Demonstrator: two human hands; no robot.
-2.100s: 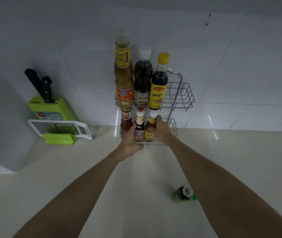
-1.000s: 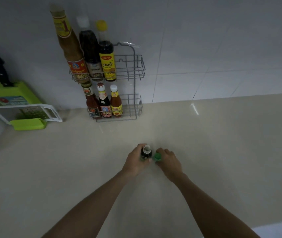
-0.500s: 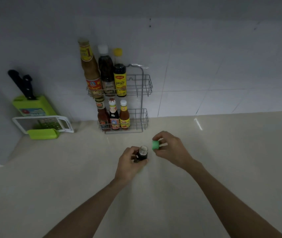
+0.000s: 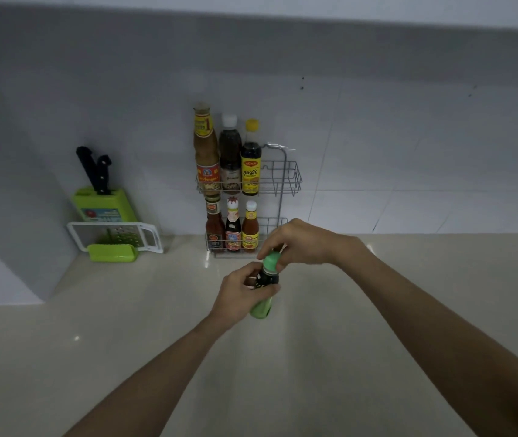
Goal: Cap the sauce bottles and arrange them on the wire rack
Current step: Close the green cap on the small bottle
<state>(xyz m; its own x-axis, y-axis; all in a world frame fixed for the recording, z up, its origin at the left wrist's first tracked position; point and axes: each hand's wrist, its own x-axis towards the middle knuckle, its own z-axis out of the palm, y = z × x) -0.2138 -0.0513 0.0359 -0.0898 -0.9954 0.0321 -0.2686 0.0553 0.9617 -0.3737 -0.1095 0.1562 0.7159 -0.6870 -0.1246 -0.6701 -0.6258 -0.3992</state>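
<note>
The left hand [image 4: 238, 294] is wrapped around the body of a small dark bottle [image 4: 264, 290] with a green label, held up above the table [image 4: 330, 357] and tilted with its neck leaning away toward the wall. The right hand [image 4: 302, 244] pinches a green cap [image 4: 272, 262] that sits on the bottle's mouth, fingers curled over its top and sides; whether the cap is fully seated cannot be told. Both forearms reach in from the lower edge of the view, well apart, with bare table between and on either side of them.

Just beyond the hands stands the wire rack [image 4: 286, 181] against the tiled wall [image 4: 409, 137], its base at the table's back edge. The upper shelf carries three tall bottles [image 4: 231, 156] crowded to the left, leaving the right part of that basket open. The lower shelf holds three short bottles [image 4: 233, 228], also to the left; the right hand covers the lower shelf's right end, so the room there is hard to judge.

Far to the left, near the corner, a green knife block [image 4: 106, 205] with black handles stands behind a white-framed grater [image 4: 115, 236]. The table to the right of the rack lies open up to the wall.
</note>
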